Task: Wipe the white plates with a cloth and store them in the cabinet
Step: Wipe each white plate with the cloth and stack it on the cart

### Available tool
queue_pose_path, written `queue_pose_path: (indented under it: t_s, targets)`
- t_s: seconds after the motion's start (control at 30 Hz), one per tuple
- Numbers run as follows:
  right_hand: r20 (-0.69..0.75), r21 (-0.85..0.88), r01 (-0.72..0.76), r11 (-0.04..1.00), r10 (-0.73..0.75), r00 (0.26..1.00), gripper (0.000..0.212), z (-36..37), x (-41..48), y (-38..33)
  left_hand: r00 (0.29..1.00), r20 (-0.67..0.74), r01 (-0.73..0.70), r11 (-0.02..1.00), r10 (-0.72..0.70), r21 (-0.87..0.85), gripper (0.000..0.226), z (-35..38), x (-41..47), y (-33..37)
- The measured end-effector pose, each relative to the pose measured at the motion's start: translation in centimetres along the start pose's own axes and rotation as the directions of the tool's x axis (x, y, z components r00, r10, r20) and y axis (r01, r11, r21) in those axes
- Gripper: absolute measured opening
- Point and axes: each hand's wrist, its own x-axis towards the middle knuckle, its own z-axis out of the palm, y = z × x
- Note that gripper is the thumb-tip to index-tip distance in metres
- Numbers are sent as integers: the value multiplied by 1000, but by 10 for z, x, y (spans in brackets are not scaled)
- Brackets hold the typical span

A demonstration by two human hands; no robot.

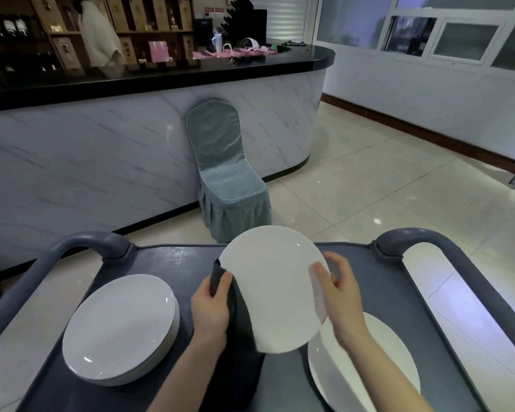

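A left hand [211,310] clutched a dark cloth [243,343] against a white plate's [271,289] left edge while the right hand [341,292] pinched its right rim, thumb in front, fingers [339,263] behind.

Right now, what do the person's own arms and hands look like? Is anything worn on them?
Nothing is worn that I can see. The left hand and the right hand have no gloves and no ring that shows. The left forearm and the right forearm are bare as far as the frame reaches: no sleeve, watch or bracelet is in view.
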Motion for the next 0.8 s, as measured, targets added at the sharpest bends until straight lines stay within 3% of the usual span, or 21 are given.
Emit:
queue_pose_path:
  t_s: [0.07,0.17,0.27,0.33,0.43,0.53,0.6,0.7,0.8]
  targets:
    - [188,-180,107,978,-72,980,23,-14,17,-13,980,168,-130,983,107,132,12,-4,7,12]
    - [483,-365,316,876,-112,869,25,-16,26,-29,882,432,-338,892,188,301,11,-4,18,30]
    - [558,-367,400,840,-146,817,27,-7,21,-33,782,590,-467,815,200,343,16,2,18,38]
    - [529,-340,404,849,-182,829,29,-6,20,-35,791,580,-445,834,195,325,21,1,15,36]
    - [417,-248,349,904,-226,880,34,-7,17,-34,909,372,-279,939,190,203,15,-2,8,19]
    - [124,-81,224,971,-213,969,27,-1,10,-23,995,94,44,995,-35,-95,10,4,-7,-7]
    - [-35,38,110,993,-109,993,28,5,5,-16,988,71,150,973,-140,-174,10,9,-14,-14]
    - [-53,28,64,998,-63,997,30,4,1,-11,989,113,100,992,-91,-76,9,7,-4,-8]
    - [55,-31,123,992,-121,991,28,-4,2,-10,960,269,-105,992,81,73,5,-2,15,9]
